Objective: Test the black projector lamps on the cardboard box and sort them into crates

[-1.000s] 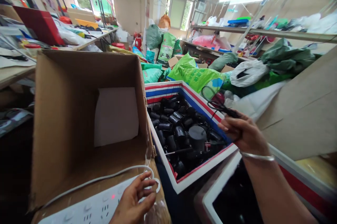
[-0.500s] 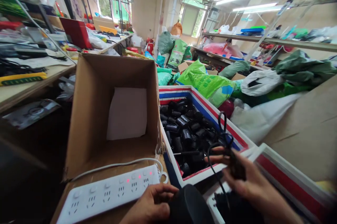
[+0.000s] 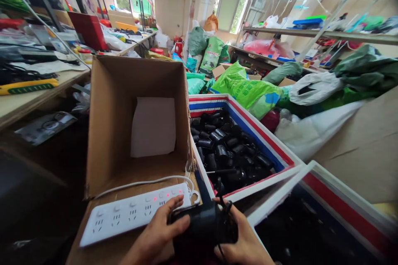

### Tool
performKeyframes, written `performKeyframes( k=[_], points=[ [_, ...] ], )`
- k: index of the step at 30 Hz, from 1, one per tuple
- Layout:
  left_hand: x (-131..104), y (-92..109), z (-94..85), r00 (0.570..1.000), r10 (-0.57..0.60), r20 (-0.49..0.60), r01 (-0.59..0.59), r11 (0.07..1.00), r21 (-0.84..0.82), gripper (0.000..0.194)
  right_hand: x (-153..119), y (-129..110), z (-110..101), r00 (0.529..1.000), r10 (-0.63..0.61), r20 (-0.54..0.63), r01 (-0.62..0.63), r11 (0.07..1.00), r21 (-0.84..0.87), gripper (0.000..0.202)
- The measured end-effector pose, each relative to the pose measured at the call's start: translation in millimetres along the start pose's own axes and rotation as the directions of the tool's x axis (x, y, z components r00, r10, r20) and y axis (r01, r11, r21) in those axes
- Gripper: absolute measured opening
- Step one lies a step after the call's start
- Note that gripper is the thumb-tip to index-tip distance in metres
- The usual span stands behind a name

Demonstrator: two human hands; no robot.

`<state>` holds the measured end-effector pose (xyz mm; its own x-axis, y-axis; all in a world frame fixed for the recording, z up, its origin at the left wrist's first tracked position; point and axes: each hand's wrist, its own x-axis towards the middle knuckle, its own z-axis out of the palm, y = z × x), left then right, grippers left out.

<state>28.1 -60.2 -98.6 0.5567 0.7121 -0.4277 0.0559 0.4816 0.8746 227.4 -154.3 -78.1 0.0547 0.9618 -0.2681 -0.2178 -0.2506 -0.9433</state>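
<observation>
Low in the middle of the head view, a black cylindrical device lies on its side between my hands. My left hand grips its left end, thumb on the near side and fingers behind. At the other end, my right hand closes round a looped black cable, pressed close to the device. Just beyond my left hand is a white power strip with several sockets and red lights lit. The device's exact kind is unclear, and its underside is hidden.
An open cardboard box stands tilted behind the power strip. To its right, a striped bin holds many black cylindrical parts. Another striped bin is at lower right. Bags pile up behind; a cluttered workbench runs along the left.
My right hand has moved left and down with the black cable, from over the bins to the device. The device now lies on its side between both hands.
</observation>
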Motion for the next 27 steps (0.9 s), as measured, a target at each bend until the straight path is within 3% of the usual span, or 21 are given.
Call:
performKeyframes(
  k=[2, 4, 9, 14, 17, 21, 23, 25, 27],
  points=[
    [-1, 4, -4.6, 0.987, -0.072, 0.145, 0.089, 0.989, -0.117, 0.083, 3, -1, 3, 0.998, -0.047, -0.039, 0.046, 0.998, -0.05, 0.092],
    [-3, 10, -6.8, 0.967, -0.106, 0.23, 0.139, 0.982, -0.131, 0.079, 7, -4, 6, 0.996, -0.086, -0.038, 0.082, 0.993, -0.084, 0.087],
    [-1, 23, -8.8, 0.997, 0.01, 0.077, -0.023, 0.985, 0.17, 0.057, 16, -12, 11, 0.98, -0.19, -0.063, 0.167, 0.95, -0.263, 0.075],
    [-1, 35, -0.9, 0.981, 0.184, -0.063, -0.132, 0.868, 0.479, 0.035, 24, -16, 13, 0.955, -0.261, -0.14, 0.147, 0.828, -0.541, 0.071],
    [-5, 40, 8.6, 0.954, 0.266, -0.142, -0.136, 0.799, 0.585, 0.028, 30, -12, 14, 0.939, -0.301, -0.164, 0.115, 0.727, -0.677, 0.074],
    [-8, 38, 17.2, 0.955, 0.236, -0.18, -0.092, 0.812, 0.576, 0.022, 41, 4, 17, 0.887, -0.427, -0.175, 0.113, 0.569, -0.814, 0.077],
    [-7, 37, 16.1, 0.953, 0.254, -0.168, -0.124, 0.827, 0.548, 0.02, 46, 8, 17, 0.894, -0.416, -0.163, 0.13, 0.59, -0.797, 0.077],
    [-5, 38, 9.4, 0.947, 0.279, -0.157, -0.159, 0.835, 0.526, 0.021, 49, 5, 12, 0.943, -0.31, -0.121, 0.147, 0.715, -0.684, 0.08],
    [-4, 39, -3.4, 0.952, 0.259, -0.163, -0.156, 0.868, 0.471, 0.025, 50, -1, -2, 0.989, -0.15, -0.009, 0.125, 0.851, -0.51, 0.083]
  ],
)
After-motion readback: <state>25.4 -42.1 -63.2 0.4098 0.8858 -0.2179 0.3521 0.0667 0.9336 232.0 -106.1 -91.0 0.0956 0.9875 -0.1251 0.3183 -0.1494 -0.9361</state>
